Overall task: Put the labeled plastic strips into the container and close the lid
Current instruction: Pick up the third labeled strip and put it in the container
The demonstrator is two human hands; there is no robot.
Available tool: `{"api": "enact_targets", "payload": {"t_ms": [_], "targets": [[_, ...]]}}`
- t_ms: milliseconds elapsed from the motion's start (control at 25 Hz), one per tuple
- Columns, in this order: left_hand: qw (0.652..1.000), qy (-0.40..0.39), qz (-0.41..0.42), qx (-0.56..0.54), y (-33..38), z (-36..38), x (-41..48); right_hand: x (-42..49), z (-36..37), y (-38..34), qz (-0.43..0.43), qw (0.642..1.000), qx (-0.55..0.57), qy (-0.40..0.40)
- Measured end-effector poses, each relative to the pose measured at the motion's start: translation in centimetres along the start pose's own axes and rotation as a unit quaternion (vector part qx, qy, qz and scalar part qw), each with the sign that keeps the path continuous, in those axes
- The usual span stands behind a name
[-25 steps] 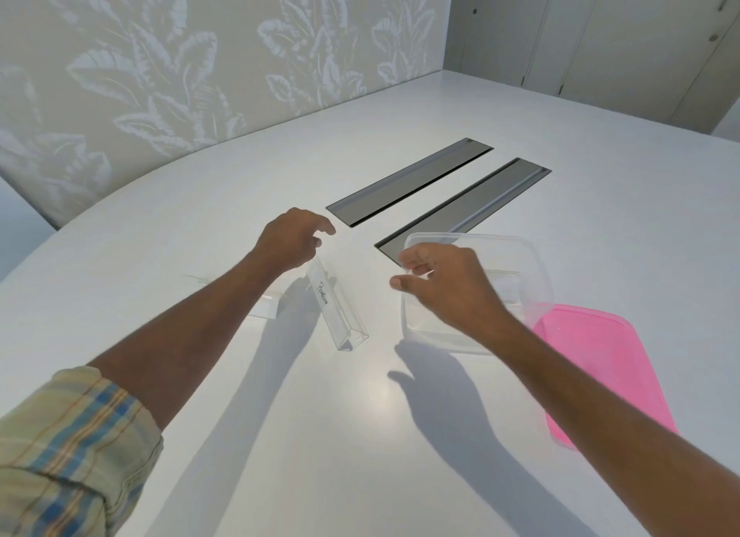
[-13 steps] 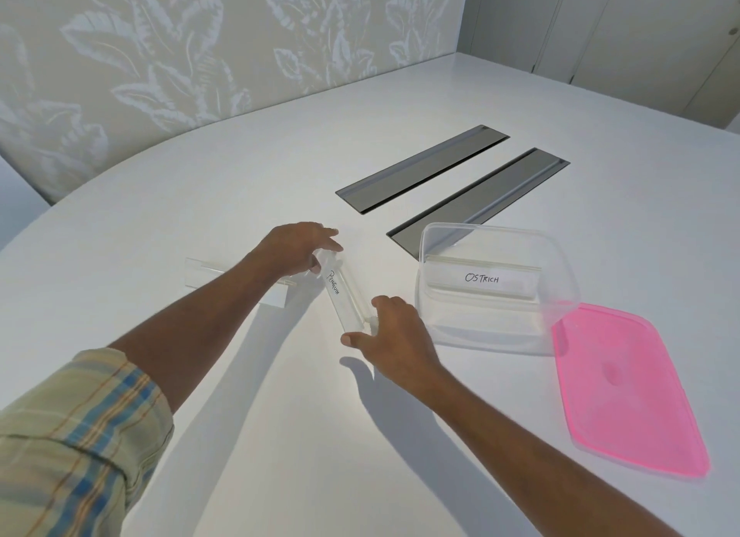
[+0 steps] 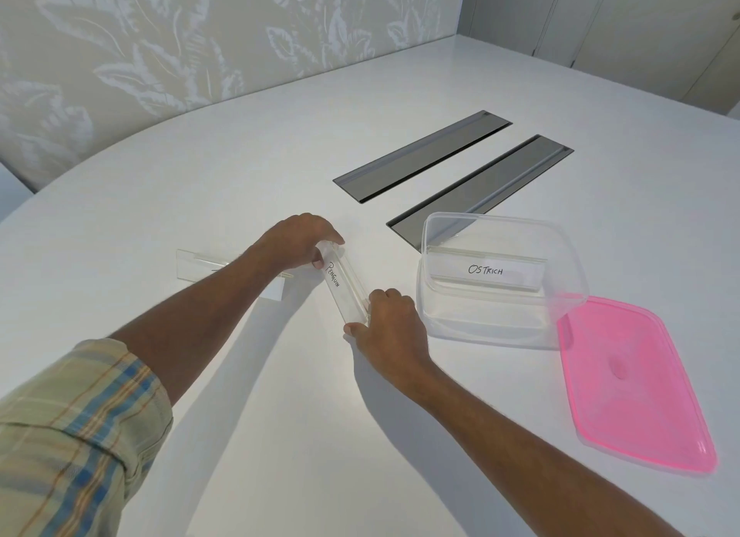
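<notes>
A clear plastic strip labeled PENGUIN [image 3: 340, 286] lies on the white table, held at both ends. My left hand [image 3: 298, 242] grips its far end and my right hand [image 3: 386, 324] grips its near end. To the right stands the clear open container [image 3: 500, 324] with a strip labeled OSTRICH [image 3: 486, 274] inside it. The pink lid [image 3: 636, 384] lies flat on the table to the right of the container. Another clear strip [image 3: 200, 262] lies to the left, partly hidden under my left forearm.
Two dark grey recessed panels [image 3: 420, 158] [image 3: 484, 186] are set in the table behind the container. A leaf-patterned wall runs along the table's far left edge, with cabinet doors at the far right.
My right hand has left the container and come left to the near end of the PENGUIN strip, then closed on it. My left hand stays on the far end.
</notes>
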State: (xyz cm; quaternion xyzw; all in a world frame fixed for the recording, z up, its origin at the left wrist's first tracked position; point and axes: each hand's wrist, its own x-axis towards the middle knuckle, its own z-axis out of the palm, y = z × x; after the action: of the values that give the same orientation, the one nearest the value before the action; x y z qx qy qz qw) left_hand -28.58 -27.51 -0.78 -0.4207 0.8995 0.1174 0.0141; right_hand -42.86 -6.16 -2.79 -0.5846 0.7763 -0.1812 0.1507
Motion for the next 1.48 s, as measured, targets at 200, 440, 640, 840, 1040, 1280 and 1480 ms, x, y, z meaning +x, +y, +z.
{"api": "enact_targets", "payload": {"t_ms": [200, 440, 640, 840, 1040, 1280, 1480], "targets": [[1.000, 0.008, 0.001, -0.010, 0.4, -0.2, -0.4, -0.1, -0.2, 0.1, 0.017, 0.999, 0.048, -0.008], [1.000, 0.020, 0.004, -0.001, 1.1, -0.8, -1.4, -0.3, -0.9, 0.5, 0.036, 0.995, 0.092, 0.003], [0.999, 0.031, 0.013, -0.013, 1.3, -2.3, -2.4, -0.6, -2.9, 0.9, 0.017, 0.996, 0.083, 0.012], [0.999, 0.044, 0.023, -0.011, 1.6, -4.1, -4.1, -1.2, -6.7, 1.6, -0.005, 0.997, 0.080, 0.004], [0.993, 0.088, 0.047, -0.054, 3.2, -6.3, -6.0, -1.1, -11.3, 3.4, -0.038, 0.994, 0.098, 0.014], [0.981, 0.143, 0.077, -0.106, 6.9, -8.4, -7.1, -0.7, -17.6, 6.2, -0.052, 0.992, 0.115, 0.032], [0.971, 0.169, 0.082, -0.147, 10.8, -9.2, -6.4, 0.0, -21.9, 9.4, -0.062, 0.988, 0.133, 0.044]]}}
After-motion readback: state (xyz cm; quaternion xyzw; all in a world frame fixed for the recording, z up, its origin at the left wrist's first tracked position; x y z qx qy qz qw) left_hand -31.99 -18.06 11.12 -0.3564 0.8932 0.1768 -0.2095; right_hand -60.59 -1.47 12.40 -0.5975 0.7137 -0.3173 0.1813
